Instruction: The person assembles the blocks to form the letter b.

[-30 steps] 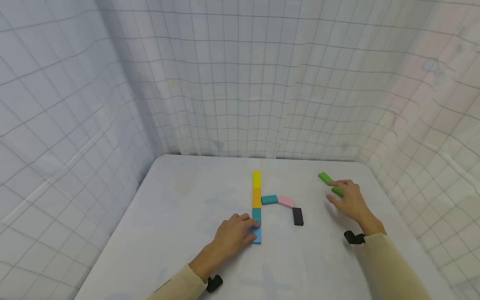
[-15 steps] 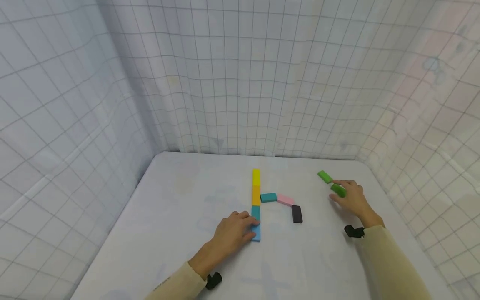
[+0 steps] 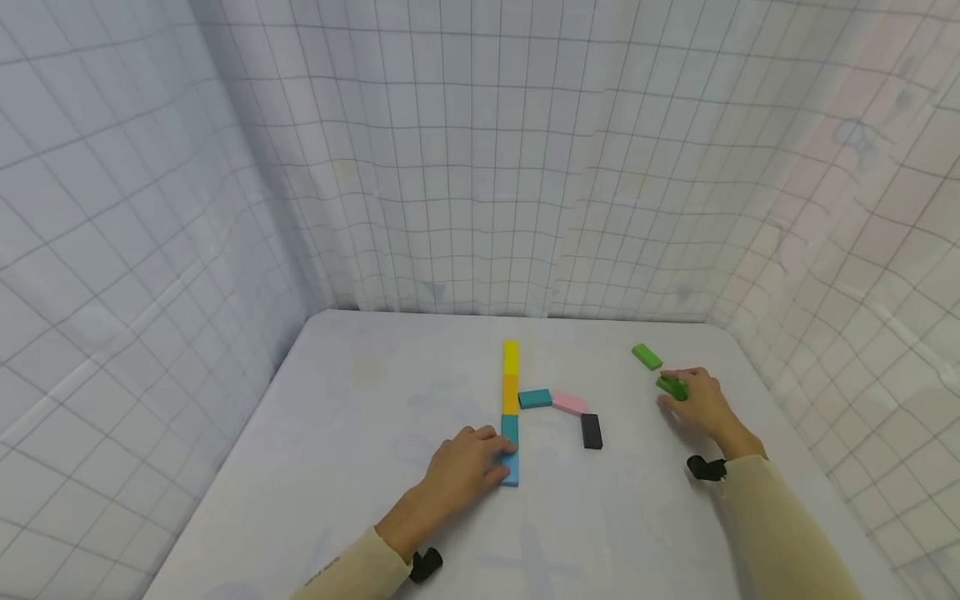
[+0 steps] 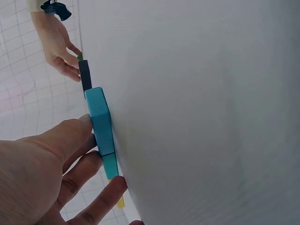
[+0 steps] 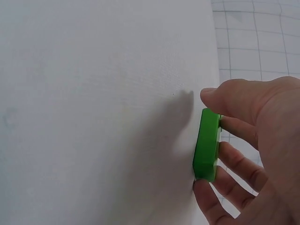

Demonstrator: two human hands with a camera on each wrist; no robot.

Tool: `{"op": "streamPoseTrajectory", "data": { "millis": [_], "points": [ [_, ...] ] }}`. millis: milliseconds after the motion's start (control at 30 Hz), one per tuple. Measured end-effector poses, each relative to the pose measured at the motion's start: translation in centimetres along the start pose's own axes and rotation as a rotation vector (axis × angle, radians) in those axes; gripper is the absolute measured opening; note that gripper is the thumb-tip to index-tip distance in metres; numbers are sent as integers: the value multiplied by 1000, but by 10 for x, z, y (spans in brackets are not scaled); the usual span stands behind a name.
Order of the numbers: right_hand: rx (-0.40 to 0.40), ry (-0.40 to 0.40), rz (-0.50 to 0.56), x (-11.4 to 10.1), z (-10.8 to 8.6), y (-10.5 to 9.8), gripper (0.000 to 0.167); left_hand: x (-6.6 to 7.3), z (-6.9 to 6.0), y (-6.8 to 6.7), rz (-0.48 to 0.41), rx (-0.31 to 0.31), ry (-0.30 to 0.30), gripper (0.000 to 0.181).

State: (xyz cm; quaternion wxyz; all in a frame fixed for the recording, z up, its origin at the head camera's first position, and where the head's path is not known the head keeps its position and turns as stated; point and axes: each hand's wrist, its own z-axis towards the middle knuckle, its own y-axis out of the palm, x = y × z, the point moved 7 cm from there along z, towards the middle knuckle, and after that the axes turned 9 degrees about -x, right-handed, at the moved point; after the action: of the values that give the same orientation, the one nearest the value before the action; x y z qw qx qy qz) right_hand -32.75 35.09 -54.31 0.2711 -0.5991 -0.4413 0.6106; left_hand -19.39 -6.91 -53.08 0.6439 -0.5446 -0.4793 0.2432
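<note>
In the head view, several blocks make a straight row: a yellow block, an orange-yellow block, a teal block and a light blue block. My left hand rests on the near end of this row, its fingertips touching the light blue and teal blocks. On the right, my right hand has its thumb and fingers around a green block, which it pinches low over the table. Beyond that hand lies a second green block.
From the row's right side a second teal block, a pink block and a black block curve toward the near side. All lie on a white table. Grid-patterned cloth hangs behind it and along both sides.
My right hand has closed in around the nearer green block, its fingers now over it, and the block has shifted slightly. The left hand stays at the row.
</note>
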Motion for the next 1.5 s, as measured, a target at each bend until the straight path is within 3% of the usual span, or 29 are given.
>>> {"op": "streamPoseTrajectory", "data": {
  "millis": [500, 1267, 1500],
  "points": [
    [24, -58, 20, -13, -5, 5, 62, -3, 1, 3, 12, -9, -2, 34],
    [-22, -39, 99, -18, -11, 9, 62, -2, 2, 0, -1, -32, -11, 35],
    [-25, -80, 47, -24, -13, 13, 59, -5, 4, 4, 2, -51, -26, 35]
  ]
}}
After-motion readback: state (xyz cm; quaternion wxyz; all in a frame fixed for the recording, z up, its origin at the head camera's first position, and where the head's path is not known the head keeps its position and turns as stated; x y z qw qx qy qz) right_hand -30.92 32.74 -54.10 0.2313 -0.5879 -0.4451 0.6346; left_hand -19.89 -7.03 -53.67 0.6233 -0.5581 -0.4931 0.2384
